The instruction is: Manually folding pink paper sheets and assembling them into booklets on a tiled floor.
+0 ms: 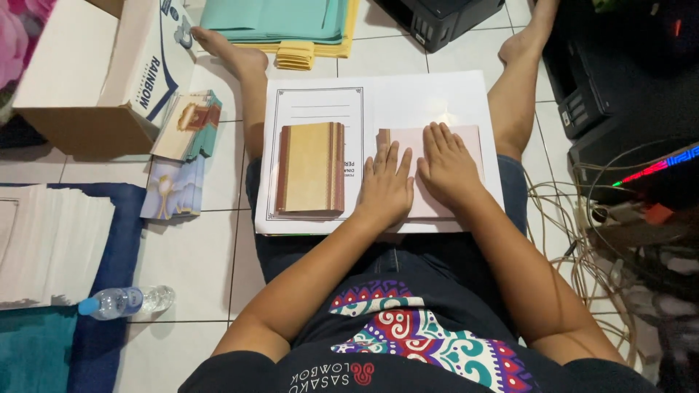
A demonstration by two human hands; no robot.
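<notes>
Floor: white tiles (196, 255), person seated with a white board (437, 94) across the lap.
Left hand (384, 185): flat, fingers spread, pressing the pink sheet (466, 142), gripping nothing.
Right hand (448, 164): flat on the same sheet, touching the left.
Gold booklet (311, 169): just left of the left hand.
Water bottle (124, 301): on the floor, well apart, lower left.

both hands (415, 178) press flat on a pale pink sheet (466, 145).

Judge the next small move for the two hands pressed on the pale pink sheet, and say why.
Probably slide both palms outward along the pale pink sheet to flatten it. The left hand and right hand lie flat, side by side on it, fingers spread, gripping nothing; the gold-brown booklet beside them lies untouched.
</notes>
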